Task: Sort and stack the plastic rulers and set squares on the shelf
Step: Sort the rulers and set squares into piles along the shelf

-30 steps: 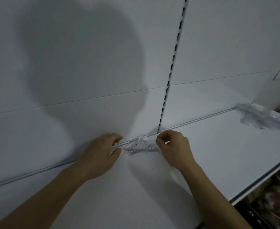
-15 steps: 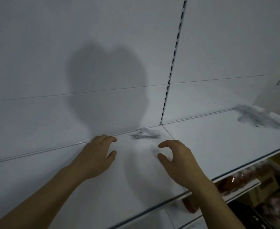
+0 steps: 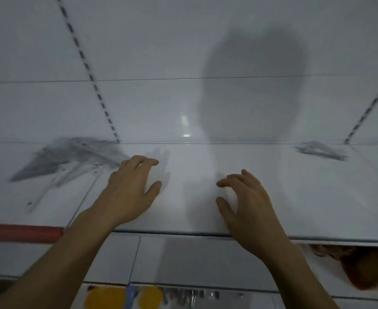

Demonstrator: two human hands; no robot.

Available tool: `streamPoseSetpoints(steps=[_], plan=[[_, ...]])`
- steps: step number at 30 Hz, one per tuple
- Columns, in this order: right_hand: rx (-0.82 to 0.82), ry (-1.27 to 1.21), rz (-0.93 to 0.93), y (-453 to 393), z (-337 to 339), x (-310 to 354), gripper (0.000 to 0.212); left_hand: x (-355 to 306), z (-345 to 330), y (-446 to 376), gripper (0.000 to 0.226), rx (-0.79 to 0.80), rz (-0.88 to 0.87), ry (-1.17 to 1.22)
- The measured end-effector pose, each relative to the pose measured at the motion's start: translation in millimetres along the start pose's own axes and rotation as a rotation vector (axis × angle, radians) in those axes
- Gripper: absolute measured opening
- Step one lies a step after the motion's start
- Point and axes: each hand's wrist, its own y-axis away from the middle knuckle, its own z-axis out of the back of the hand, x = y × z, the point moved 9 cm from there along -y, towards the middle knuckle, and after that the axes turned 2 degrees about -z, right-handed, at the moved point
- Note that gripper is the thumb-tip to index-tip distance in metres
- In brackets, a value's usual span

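Observation:
A loose heap of clear plastic rulers and set squares (image 3: pixel 72 159) lies at the left of the white shelf (image 3: pixel 205 219), against the back panel. A smaller pile of clear set squares (image 3: pixel 321 150) sits at the far right near the back. My left hand (image 3: pixel 132 190) hovers over the shelf just right of the big heap, fingers relaxed and holding nothing. My right hand (image 3: pixel 243 201) hovers mid-shelf with loosely curled fingers, also holding nothing. Neither hand touches a ruler.
The shelf's front edge (image 3: pixel 183 233) runs under my wrists. A red tube (image 3: pixel 21 233) lies along the edge at left. Lower shelves hold yellow packs (image 3: pixel 105 297) and reddish goods (image 3: pixel 366 268). Slotted uprights (image 3: pixel 90 74) run up the white back panel.
Both hands let go of the small set-square pile at the back and drew away holding nothing. My view swung right, so a big heap now shows at left.

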Motion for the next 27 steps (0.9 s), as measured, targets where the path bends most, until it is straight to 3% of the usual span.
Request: streamPoseSetpoints(steps=[7, 15, 19, 27], plan=[[0.131, -0.134, 0.286, -15, -100, 159, 0.032, 141, 68, 80, 0.053, -0.125, 0.217, -0.009], [0.208, -0.018, 0.264, -45, -203, 285, 0.037, 294, 110, 106, 0.053, -0.141, 0.273, 0.053], [0.217, 0.094, 0.203, -62, -239, 310, 0.041, 348, 108, 98, 0.054, -0.096, 0.262, 0.094], [0.164, 0.181, 0.054, -88, -258, 320, 0.041, 371, 93, 31, 0.061, 0.018, 0.189, 0.144]])
